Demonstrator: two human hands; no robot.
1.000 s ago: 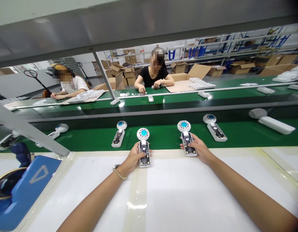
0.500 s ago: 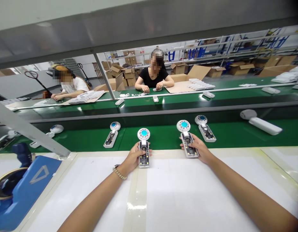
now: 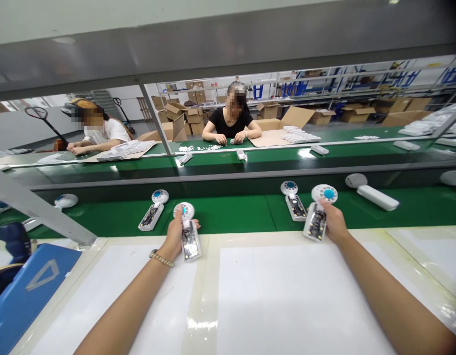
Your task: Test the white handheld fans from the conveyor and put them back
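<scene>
My left hand (image 3: pixel 175 230) is closed on a white round-headed device (image 3: pixel 191 242) with a circuit board showing in its handle. The thumb lies by the blue disc on its head. A similar round-headed device (image 3: pixel 315 224) is in my right hand (image 3: pixel 335 221), gripped by its right side near the neck and tilted. Both are held over the near edge of the green belt. Left of my left hand, another such device (image 3: pixel 151 217) lies on the belt. One more device (image 3: pixel 296 207) lies just left of the one in my right hand.
The green belt (image 3: pixel 235 212) crosses in front of the white worktable (image 3: pixel 264 296). A white device (image 3: pixel 377 196) lies face down at right. A blue tape dispenser (image 3: pixel 35 291) and slanted post (image 3: pixel 43 207) stand at left. Two people work at the far belt.
My hands have moved apart, each carrying its device, the left one leftward and the right one rightward. Both grips sit higher, near the heads. Devices lying on the belt have shifted left in view.
</scene>
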